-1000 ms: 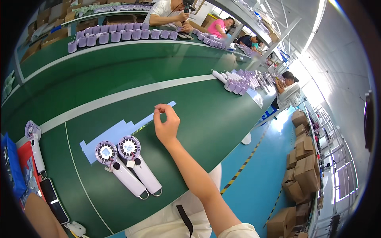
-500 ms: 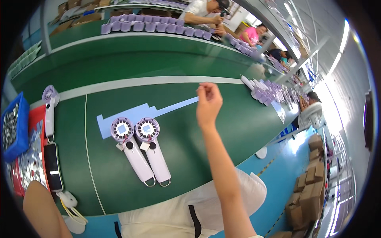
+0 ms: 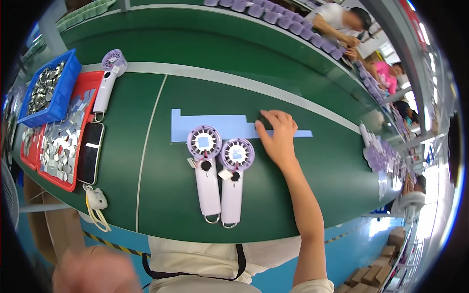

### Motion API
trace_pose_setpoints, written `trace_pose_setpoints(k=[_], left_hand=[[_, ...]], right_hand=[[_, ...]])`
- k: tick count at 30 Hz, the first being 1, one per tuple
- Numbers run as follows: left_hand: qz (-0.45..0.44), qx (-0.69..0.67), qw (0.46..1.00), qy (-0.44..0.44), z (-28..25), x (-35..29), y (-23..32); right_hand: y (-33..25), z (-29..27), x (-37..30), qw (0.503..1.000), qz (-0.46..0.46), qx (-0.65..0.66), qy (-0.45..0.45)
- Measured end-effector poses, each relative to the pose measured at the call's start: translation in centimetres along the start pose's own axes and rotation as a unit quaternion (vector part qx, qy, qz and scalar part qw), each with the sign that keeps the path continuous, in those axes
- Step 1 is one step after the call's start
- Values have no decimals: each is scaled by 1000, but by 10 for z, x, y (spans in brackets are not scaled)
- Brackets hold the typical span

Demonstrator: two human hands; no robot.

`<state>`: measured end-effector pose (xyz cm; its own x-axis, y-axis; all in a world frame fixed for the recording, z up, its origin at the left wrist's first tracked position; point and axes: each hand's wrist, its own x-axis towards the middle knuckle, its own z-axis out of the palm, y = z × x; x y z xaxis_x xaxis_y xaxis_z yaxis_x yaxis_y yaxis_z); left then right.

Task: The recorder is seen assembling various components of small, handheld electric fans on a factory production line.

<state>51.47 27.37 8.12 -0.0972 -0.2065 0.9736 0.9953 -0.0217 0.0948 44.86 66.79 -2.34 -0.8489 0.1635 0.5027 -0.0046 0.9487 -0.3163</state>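
Pale-blue square patches (image 3: 203, 142) already on two lilac-and-white plastic handheld fans (image 3: 208, 185), with flat, stepped pale-blue sheet (image 3: 215, 124) remaining on the green surface (image 3: 273, 210) beneath half-open, seemingly empty right hand (image 3: 280, 134), blurred left hand's (image 3: 97, 271) grip unclear.

Looks like a factory assembly floor, judging by the long green workbench (image 3: 171, 200) beneath the right hand (image 3: 279, 136), rows of rounded purple parts (image 3: 287, 22) and a co-worker (image 3: 331, 20) well beyond it, a blue bin (image 3: 69, 92) of metal parts (image 3: 46, 88) far to its left, and cardboard boxes (image 3: 378, 274) below it to the right.
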Motion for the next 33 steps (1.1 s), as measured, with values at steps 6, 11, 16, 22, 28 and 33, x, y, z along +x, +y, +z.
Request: trace_pose_setpoints(k=[6, 11, 16, 22, 28, 33], left_hand=[[-127, -81, 857, -493, 75, -96, -62], [33, -58, 816, -574, 103, -126, -65], [18, -74, 808, -584, 102, -130, -70], [18, -76, 805, -588, 98, -131, -74], [-6, -70, 831, -551, 89, -132, -69], [-3, -90, 894, -440, 83, -88, -87]], right_hand=[[-14, 7, -23, 999, -24, -43, -16], [-16, 2, -26, 1000, 6, 1, -17], [-21, 3, -28, 999, 34, -20, -13], [-18, -1, -27, 999, 16, -28, -29], [-23, 3, -26, 997, 36, 26, -61], [-5, -6, -39, 996, 13, 25, -82]])
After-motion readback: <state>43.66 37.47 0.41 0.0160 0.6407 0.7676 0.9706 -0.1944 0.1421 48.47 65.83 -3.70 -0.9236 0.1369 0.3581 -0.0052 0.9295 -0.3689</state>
